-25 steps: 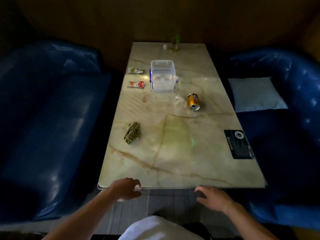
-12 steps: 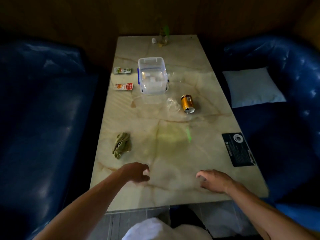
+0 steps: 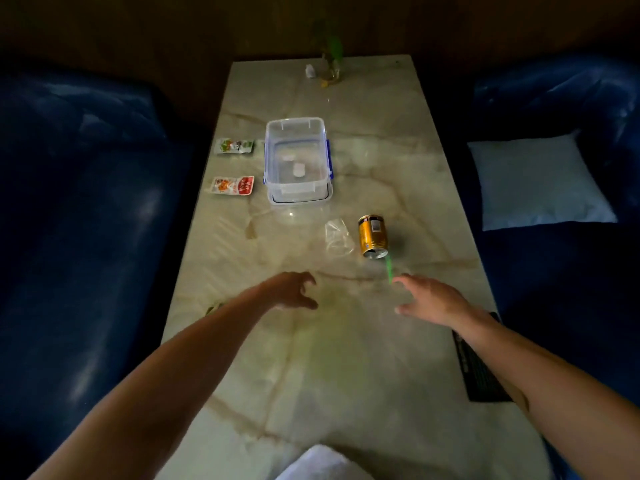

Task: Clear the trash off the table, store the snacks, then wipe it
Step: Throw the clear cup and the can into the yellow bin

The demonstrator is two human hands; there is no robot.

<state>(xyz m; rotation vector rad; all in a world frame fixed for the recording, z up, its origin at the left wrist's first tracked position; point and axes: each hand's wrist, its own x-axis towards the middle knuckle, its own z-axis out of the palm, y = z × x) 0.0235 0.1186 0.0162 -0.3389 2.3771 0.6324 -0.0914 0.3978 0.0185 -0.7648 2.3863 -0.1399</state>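
Observation:
A gold can [image 3: 372, 236] lies on its side on the marble table [image 3: 346, 358], with a crumpled clear plastic cup [image 3: 337, 235] just left of it. A clear plastic box [image 3: 297, 161] with blue clips stands open further back. Two snack packets lie to its left: a green-and-white one [image 3: 234, 146] and a red-and-white one [image 3: 232, 185]. My left hand [image 3: 292, 291] hovers over the table with curled fingers, holding nothing. My right hand [image 3: 429, 299] is spread open a little short of the can. My left forearm hides nearly all of the green rag [image 3: 212, 309].
Blue leather sofas flank the table, and a pale cushion [image 3: 536, 183] lies on the right one. A black card [image 3: 479, 368] sits at the table's right edge under my right forearm. A small glass vase with a plant [image 3: 330, 69] and a small white object [image 3: 310, 71] stand at the far end.
Both hands have moved forward from the table's near edge to its middle, toward the can and cup. The camera has moved in over the table, and my left arm now covers the rag.

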